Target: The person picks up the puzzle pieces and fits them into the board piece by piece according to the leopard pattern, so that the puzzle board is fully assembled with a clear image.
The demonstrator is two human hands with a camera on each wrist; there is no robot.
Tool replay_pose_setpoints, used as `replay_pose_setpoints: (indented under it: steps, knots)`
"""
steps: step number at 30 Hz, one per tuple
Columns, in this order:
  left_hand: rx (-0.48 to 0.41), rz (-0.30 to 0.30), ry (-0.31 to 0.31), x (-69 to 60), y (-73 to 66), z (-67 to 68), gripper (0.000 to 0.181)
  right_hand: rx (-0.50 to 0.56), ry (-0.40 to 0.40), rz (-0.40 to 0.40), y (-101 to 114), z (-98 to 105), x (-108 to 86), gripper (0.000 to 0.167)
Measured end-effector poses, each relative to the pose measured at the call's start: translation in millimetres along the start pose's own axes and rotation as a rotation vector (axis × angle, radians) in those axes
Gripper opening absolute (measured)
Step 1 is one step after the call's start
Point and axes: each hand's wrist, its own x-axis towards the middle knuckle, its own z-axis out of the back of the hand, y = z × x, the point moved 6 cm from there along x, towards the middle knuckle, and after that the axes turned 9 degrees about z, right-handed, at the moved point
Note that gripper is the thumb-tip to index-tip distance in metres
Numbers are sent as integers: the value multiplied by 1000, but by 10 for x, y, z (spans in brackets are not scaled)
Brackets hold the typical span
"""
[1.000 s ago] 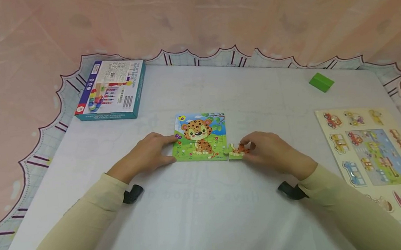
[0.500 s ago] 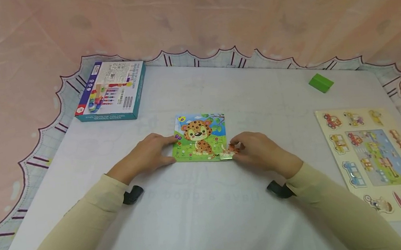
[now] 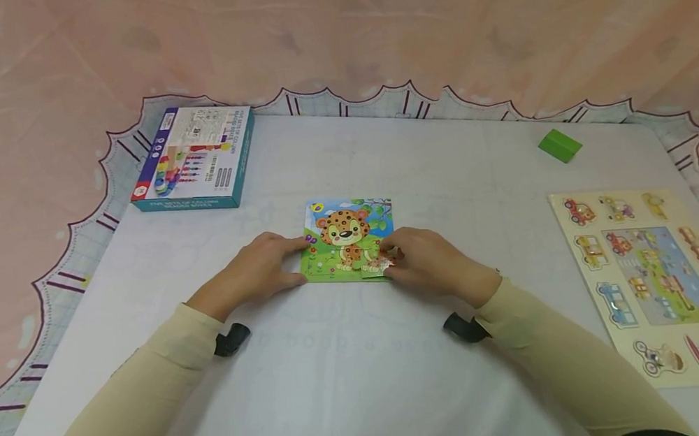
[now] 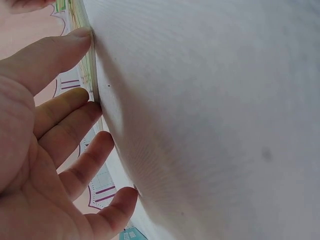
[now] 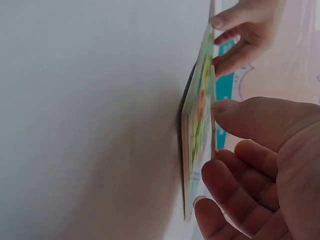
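Note:
A square leopard jigsaw puzzle lies flat on the white table in the middle of the head view. My left hand rests at its left edge. In the left wrist view, the thumb and fingertips touch the puzzle's side, and the fingers are loosely extended. Between thumb and fingers, my right hand pinches a puzzle piece with leopard print and green on it. That piece is over the puzzle's lower right part; in the right wrist view the thin piece stands slightly above the puzzle's surface.
A teal-edged toy box lies at the back left of the table. A green block sits at the back right. On the right lies a vehicle puzzle board, near the right forearm.
My right hand has moved left with the puzzle piece, from beside the puzzle's right edge to over its lower right part. The left hand has stayed at the left edge.

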Motion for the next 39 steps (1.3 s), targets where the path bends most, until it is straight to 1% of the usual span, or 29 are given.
replay_pose_setpoints:
  steps: [8,14,20,25,39]
  knots:
    - [-2,-8,-5,-2,-2,0,64,2,41,-25,53,-89,138,31]
    - [-3,4,1,4,5,-6,65,8,61,-36,76,-132,210,31]
    - [4,5,3,12,7,-13,66,4,66,-40,95,-161,262,31]
    - [2,2,2,14,7,-10,66,14,81,-64,96,-181,302,32]
    - [-4,9,13,25,12,-11,66,16,72,-50,100,-195,349,30]
